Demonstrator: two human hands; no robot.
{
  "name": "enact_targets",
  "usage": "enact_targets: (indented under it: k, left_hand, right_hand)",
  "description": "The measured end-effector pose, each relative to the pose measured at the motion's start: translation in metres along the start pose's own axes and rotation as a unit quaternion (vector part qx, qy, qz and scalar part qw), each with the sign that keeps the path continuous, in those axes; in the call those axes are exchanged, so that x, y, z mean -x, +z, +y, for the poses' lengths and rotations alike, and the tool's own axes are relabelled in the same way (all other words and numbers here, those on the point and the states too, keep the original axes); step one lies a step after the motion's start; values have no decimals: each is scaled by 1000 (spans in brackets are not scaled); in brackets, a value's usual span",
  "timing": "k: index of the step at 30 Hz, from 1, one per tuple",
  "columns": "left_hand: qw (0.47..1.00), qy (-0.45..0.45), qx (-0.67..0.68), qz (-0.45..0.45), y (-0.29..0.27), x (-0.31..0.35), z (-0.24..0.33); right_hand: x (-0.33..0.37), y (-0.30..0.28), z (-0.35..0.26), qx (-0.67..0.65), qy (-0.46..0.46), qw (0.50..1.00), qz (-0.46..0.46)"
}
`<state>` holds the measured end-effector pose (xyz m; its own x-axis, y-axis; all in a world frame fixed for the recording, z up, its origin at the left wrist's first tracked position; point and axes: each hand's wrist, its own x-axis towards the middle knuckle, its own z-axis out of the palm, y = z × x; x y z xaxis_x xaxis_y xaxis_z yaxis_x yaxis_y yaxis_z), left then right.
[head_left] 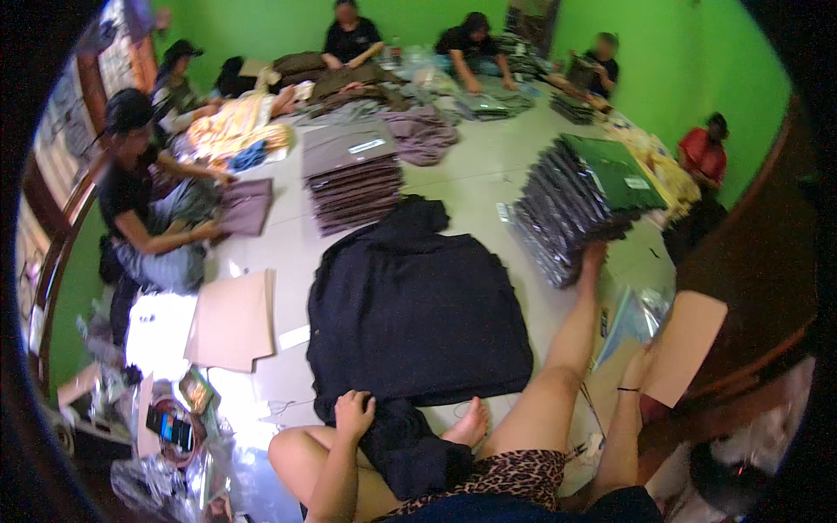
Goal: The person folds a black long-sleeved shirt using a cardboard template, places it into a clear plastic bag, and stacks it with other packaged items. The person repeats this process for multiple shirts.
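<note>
I saw the black garment (417, 301) spread on the floor (471, 174), soft, limp, light; left hand (353, 412) clamped on its near hem, right hand (639, 366) gripped cardboard (689, 342); best taken at edges w/ both hands

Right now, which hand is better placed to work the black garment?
Left, likely. The left hand already rests on the black garment; the right hand is off to the side, at a cardboard sheet.
</note>
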<state>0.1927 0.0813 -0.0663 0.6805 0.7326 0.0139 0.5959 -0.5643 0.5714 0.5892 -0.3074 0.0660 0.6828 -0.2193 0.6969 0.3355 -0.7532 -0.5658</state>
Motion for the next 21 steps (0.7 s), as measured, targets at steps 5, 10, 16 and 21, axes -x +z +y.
enact_targets:
  k: [5, 10, 16, 21]
  left_hand:
    - [998, -48, 3, 39, -4, 0, 9]
    - [929, -170, 238, 226, -24, -6, 13]
    - [953, -104, 170, 227, -50, -40, 1]
    - [990, -9, 35, 140, -26, -118, -5]
  right_hand:
    - [111, 102, -203, -271, -136, 930, -206]
    - [281, 128, -328, -171, -356, 730, -557]
    - [321, 163, -284, -239, -186, 637, -709]
    - [300, 196, -219, -73, -20, 821, -565]
